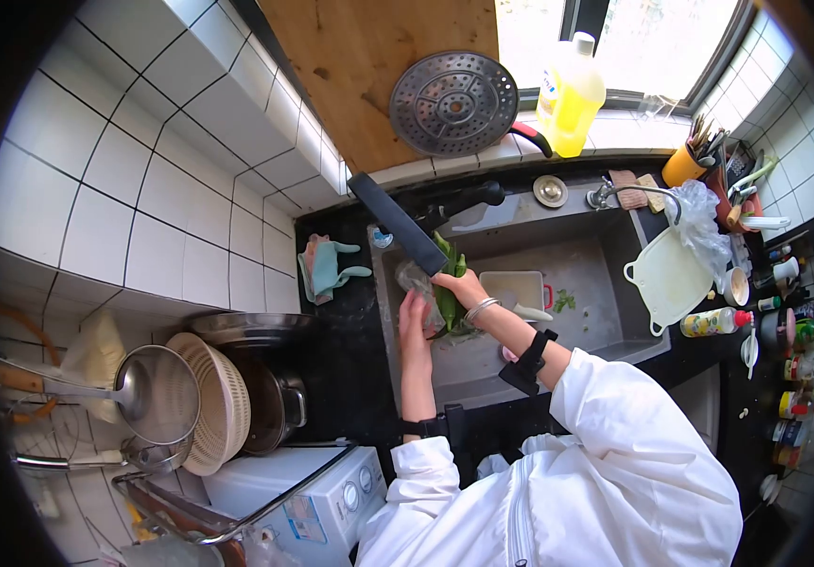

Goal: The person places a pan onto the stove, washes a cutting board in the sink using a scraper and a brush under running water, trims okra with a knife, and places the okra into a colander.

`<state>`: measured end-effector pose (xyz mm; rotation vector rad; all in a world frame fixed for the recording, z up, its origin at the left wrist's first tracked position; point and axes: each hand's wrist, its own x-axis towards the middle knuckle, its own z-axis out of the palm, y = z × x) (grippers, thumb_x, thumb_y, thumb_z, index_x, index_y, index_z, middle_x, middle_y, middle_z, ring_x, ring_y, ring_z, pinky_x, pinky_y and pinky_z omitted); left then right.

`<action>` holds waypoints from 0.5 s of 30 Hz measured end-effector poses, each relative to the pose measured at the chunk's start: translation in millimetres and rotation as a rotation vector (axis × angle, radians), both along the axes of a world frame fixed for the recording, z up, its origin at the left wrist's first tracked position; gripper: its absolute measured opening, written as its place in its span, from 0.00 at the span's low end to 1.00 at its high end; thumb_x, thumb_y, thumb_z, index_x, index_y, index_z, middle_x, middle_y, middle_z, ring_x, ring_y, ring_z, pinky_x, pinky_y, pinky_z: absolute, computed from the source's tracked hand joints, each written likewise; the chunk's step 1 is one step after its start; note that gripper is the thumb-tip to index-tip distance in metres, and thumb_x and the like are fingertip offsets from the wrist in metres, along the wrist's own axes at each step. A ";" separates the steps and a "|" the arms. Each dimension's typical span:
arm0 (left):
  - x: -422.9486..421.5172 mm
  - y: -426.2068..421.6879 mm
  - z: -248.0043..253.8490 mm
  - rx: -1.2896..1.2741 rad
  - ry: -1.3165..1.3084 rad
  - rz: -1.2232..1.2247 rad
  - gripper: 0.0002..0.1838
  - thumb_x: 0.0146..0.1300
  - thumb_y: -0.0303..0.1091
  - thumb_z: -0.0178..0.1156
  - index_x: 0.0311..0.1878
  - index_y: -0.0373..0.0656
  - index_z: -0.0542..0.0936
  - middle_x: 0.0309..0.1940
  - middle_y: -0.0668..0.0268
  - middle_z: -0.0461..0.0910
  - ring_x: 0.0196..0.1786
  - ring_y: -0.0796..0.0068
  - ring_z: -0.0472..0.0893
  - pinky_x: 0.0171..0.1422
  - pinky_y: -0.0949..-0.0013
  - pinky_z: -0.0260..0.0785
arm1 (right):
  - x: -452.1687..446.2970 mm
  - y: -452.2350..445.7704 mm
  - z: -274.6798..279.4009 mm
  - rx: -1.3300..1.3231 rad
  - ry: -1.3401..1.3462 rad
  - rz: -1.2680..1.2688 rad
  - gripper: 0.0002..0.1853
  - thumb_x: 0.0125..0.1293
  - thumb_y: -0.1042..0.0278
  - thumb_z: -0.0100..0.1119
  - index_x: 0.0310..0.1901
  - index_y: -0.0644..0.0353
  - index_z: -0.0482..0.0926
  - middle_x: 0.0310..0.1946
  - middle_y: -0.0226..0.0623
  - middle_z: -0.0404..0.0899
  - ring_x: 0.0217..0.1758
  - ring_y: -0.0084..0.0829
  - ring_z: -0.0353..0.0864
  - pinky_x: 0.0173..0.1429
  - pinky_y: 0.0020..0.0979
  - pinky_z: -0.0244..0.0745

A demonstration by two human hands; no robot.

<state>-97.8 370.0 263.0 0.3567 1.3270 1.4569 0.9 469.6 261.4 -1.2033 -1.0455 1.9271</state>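
Note:
Over the left side of the grey sink (606,274), both hands are at a bunch of long green vegetables that look like peppers (447,304). My right hand (464,289), with a bracelet at its wrist, closes its fingers on them from the right. On the other side, my left hand (415,326) holds a crumpled clear plastic bag (414,277) against them; its fingertips are partly hidden. A dark flat bar (398,225) slants down from the upper left to my right fingertips. Whether I touch it, I cannot tell.
In the sink lie a white basin (513,286) with a red handle and green scraps (564,300). A faucet (606,195) and a white cutting board (669,283) are on the right. Teal gloves (333,267) lie left; a yellow bottle (572,99) stands by the window.

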 end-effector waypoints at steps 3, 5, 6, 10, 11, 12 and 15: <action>8.3 19.6 -10.5 0.071 0.321 -0.142 0.33 0.68 0.54 0.51 0.68 0.40 0.61 0.63 0.59 0.66 0.66 0.69 0.65 0.67 0.67 0.56 | -10.0 1.6 -14.5 0.292 -0.193 0.056 0.29 0.59 0.44 0.60 0.45 0.67 0.75 0.41 0.44 0.81 0.46 0.34 0.80 0.51 0.31 0.71; 11.1 21.4 -21.3 0.116 0.278 -0.164 0.34 0.68 0.53 0.52 0.68 0.40 0.61 0.64 0.59 0.65 0.66 0.68 0.65 0.68 0.67 0.55 | -13.5 -0.3 -31.5 0.266 -0.250 0.041 0.35 0.62 0.37 0.53 0.53 0.67 0.70 0.44 0.45 0.80 0.49 0.37 0.78 0.55 0.33 0.69; 13.4 23.0 -23.9 0.138 0.257 -0.177 0.34 0.68 0.53 0.52 0.68 0.40 0.61 0.64 0.60 0.65 0.66 0.68 0.65 0.68 0.67 0.55 | -13.5 -1.1 -31.9 0.252 -0.279 0.031 0.38 0.63 0.34 0.50 0.56 0.66 0.68 0.46 0.46 0.79 0.51 0.38 0.78 0.56 0.34 0.68; 32.1 24.0 -38.8 0.203 0.136 0.016 0.32 0.68 0.50 0.53 0.69 0.42 0.60 0.63 0.61 0.66 0.65 0.68 0.66 0.67 0.68 0.57 | -6.6 -17.1 3.3 0.122 -0.142 0.003 0.38 0.67 0.33 0.40 0.62 0.62 0.63 0.56 0.48 0.72 0.61 0.39 0.70 0.64 0.32 0.61; 33.4 23.6 -39.1 0.198 0.093 0.020 0.31 0.69 0.49 0.53 0.69 0.44 0.59 0.64 0.62 0.65 0.65 0.68 0.66 0.67 0.68 0.58 | -6.3 -19.7 7.1 0.090 -0.110 0.005 0.38 0.67 0.33 0.39 0.63 0.62 0.63 0.57 0.47 0.71 0.61 0.38 0.69 0.65 0.32 0.60; 34.6 22.8 -39.5 0.193 0.050 0.024 0.31 0.69 0.47 0.52 0.70 0.46 0.58 0.64 0.63 0.65 0.66 0.69 0.65 0.67 0.68 0.58 | -6.0 -22.1 10.2 0.057 -0.078 0.007 0.38 0.68 0.33 0.38 0.63 0.61 0.63 0.57 0.47 0.71 0.62 0.38 0.68 0.65 0.32 0.59; 39.4 18.9 -31.9 0.144 0.074 0.063 0.29 0.69 0.44 0.53 0.69 0.47 0.60 0.63 0.64 0.67 0.64 0.70 0.67 0.65 0.68 0.60 | -13.3 -17.5 -42.4 0.074 0.016 -0.002 0.37 0.68 0.34 0.37 0.64 0.60 0.62 0.59 0.44 0.69 0.63 0.35 0.67 0.66 0.31 0.59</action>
